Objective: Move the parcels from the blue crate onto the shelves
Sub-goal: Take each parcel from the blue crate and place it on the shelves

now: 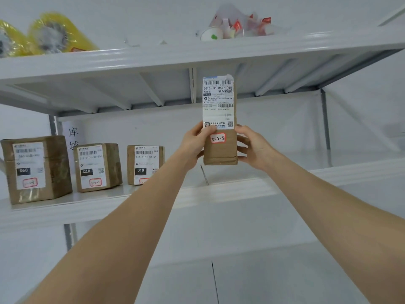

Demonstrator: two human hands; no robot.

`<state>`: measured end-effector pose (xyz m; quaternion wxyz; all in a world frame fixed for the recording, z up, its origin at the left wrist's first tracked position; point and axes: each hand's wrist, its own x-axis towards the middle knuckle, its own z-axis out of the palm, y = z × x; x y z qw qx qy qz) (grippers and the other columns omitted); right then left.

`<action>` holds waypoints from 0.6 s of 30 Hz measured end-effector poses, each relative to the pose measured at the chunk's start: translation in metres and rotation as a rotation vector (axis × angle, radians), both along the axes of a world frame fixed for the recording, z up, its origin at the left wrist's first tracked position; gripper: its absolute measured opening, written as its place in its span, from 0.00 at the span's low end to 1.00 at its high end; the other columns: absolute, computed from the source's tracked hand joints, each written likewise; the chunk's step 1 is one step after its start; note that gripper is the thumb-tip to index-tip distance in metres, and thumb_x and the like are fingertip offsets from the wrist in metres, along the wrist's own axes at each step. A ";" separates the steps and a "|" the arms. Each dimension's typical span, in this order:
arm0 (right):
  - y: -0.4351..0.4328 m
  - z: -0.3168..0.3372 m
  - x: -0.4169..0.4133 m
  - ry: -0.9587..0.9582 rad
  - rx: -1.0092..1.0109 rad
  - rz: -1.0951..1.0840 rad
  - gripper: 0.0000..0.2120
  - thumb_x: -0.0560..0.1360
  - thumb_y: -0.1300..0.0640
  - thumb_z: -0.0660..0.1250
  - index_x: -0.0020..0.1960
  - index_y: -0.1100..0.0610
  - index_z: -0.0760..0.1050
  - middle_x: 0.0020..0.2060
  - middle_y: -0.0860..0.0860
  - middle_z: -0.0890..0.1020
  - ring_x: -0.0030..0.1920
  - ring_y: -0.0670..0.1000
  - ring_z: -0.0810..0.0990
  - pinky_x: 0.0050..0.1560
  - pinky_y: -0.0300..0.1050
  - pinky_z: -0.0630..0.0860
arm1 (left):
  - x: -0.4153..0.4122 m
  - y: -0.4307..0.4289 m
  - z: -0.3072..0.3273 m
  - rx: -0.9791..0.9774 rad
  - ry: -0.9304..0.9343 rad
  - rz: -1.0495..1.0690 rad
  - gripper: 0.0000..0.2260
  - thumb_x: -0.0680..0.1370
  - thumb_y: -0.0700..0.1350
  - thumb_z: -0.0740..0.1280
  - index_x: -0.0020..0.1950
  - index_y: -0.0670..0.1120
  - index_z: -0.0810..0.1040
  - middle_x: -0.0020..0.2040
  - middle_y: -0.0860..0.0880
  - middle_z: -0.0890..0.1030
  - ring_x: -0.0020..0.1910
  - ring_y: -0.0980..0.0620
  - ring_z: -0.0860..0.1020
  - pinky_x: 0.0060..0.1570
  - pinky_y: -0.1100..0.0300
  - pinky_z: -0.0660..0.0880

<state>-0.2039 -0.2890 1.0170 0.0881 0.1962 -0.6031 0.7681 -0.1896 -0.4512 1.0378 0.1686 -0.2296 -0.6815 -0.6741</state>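
A tall narrow brown parcel with a long white shipping label and a red-bordered tag reading 3-2-5 stands upright at the middle shelf. My left hand grips its left side and my right hand grips its right side. Its bottom edge is at or just above the shelf surface; I cannot tell whether it touches. Three brown labelled parcels stand on the same shelf to the left: a large one, a middle one and a smaller one, partly hidden by my left forearm. The blue crate is out of view.
The upper shelf carries yellow wrapped rolls at the left and a clear bag of small packets at the right. A paper sign with characters hangs on the back wall. Bare shelf surface lies right of the held parcel.
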 end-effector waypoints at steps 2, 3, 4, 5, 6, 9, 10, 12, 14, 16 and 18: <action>0.005 0.000 -0.008 0.002 0.011 -0.015 0.08 0.73 0.52 0.65 0.50 0.46 0.81 0.50 0.47 0.81 0.50 0.52 0.77 0.53 0.50 0.74 | -0.010 0.006 -0.001 -0.015 -0.002 -0.004 0.12 0.78 0.46 0.66 0.61 0.53 0.75 0.53 0.52 0.81 0.49 0.53 0.79 0.49 0.55 0.77; 0.009 0.000 -0.012 0.002 0.015 -0.027 0.08 0.73 0.53 0.64 0.48 0.46 0.81 0.49 0.47 0.82 0.48 0.52 0.77 0.52 0.50 0.73 | -0.015 0.011 -0.002 -0.019 -0.004 -0.008 0.13 0.78 0.45 0.65 0.62 0.53 0.74 0.53 0.52 0.81 0.49 0.53 0.79 0.50 0.55 0.77; 0.013 0.000 -0.015 0.003 0.024 -0.040 0.09 0.73 0.55 0.63 0.47 0.46 0.81 0.47 0.47 0.82 0.46 0.51 0.77 0.51 0.49 0.73 | -0.019 0.015 -0.004 -0.025 -0.008 -0.007 0.14 0.78 0.44 0.65 0.63 0.52 0.74 0.53 0.52 0.81 0.48 0.53 0.79 0.50 0.54 0.77; 0.017 0.000 -0.019 0.004 0.040 -0.054 0.11 0.73 0.57 0.62 0.47 0.47 0.81 0.46 0.47 0.82 0.45 0.51 0.76 0.50 0.49 0.72 | -0.023 0.020 -0.005 -0.035 -0.014 -0.001 0.15 0.78 0.44 0.65 0.65 0.51 0.73 0.54 0.52 0.81 0.48 0.53 0.80 0.50 0.53 0.78; 0.021 -0.001 -0.023 0.007 0.060 -0.068 0.12 0.73 0.59 0.61 0.48 0.47 0.81 0.45 0.47 0.82 0.45 0.51 0.76 0.50 0.48 0.72 | -0.026 0.024 -0.006 -0.049 -0.021 0.006 0.16 0.78 0.43 0.65 0.66 0.50 0.71 0.54 0.51 0.80 0.49 0.53 0.79 0.50 0.52 0.78; 0.032 0.000 -0.032 0.012 0.110 -0.111 0.16 0.72 0.62 0.59 0.53 0.48 0.79 0.46 0.48 0.81 0.47 0.52 0.77 0.51 0.47 0.73 | -0.035 0.037 -0.010 -0.074 -0.037 0.011 0.17 0.78 0.41 0.63 0.67 0.47 0.70 0.55 0.51 0.80 0.49 0.52 0.79 0.50 0.51 0.78; 0.035 -0.001 -0.035 0.016 0.125 -0.119 0.17 0.72 0.63 0.59 0.55 0.49 0.79 0.47 0.49 0.81 0.48 0.52 0.77 0.51 0.48 0.74 | -0.039 0.041 -0.012 -0.073 -0.044 0.013 0.17 0.78 0.41 0.63 0.67 0.47 0.70 0.54 0.51 0.80 0.49 0.52 0.79 0.50 0.51 0.78; 0.041 -0.002 -0.039 0.021 0.159 -0.127 0.20 0.72 0.65 0.59 0.60 0.50 0.77 0.50 0.50 0.81 0.49 0.52 0.77 0.52 0.48 0.74 | -0.044 0.049 -0.017 -0.083 -0.058 0.026 0.17 0.78 0.40 0.62 0.67 0.46 0.71 0.53 0.51 0.80 0.48 0.52 0.79 0.51 0.51 0.77; 0.046 -0.006 -0.041 0.028 0.189 -0.133 0.22 0.72 0.66 0.59 0.62 0.51 0.76 0.51 0.49 0.82 0.49 0.51 0.78 0.52 0.47 0.75 | -0.048 0.057 -0.022 -0.107 -0.074 0.051 0.17 0.78 0.39 0.62 0.67 0.47 0.71 0.54 0.50 0.80 0.49 0.52 0.79 0.54 0.49 0.76; 0.049 -0.010 -0.043 0.035 0.209 -0.137 0.22 0.72 0.66 0.59 0.62 0.50 0.75 0.50 0.47 0.82 0.49 0.49 0.79 0.53 0.46 0.75 | -0.049 0.061 -0.025 -0.122 -0.090 0.070 0.16 0.78 0.39 0.62 0.66 0.47 0.71 0.54 0.50 0.80 0.51 0.51 0.79 0.58 0.47 0.75; 0.050 -0.012 -0.044 0.047 0.233 -0.142 0.23 0.72 0.66 0.60 0.63 0.50 0.74 0.51 0.46 0.82 0.50 0.48 0.79 0.55 0.46 0.75 | -0.047 0.064 -0.026 -0.140 -0.097 0.084 0.14 0.77 0.39 0.61 0.62 0.49 0.72 0.53 0.50 0.80 0.52 0.50 0.78 0.60 0.46 0.74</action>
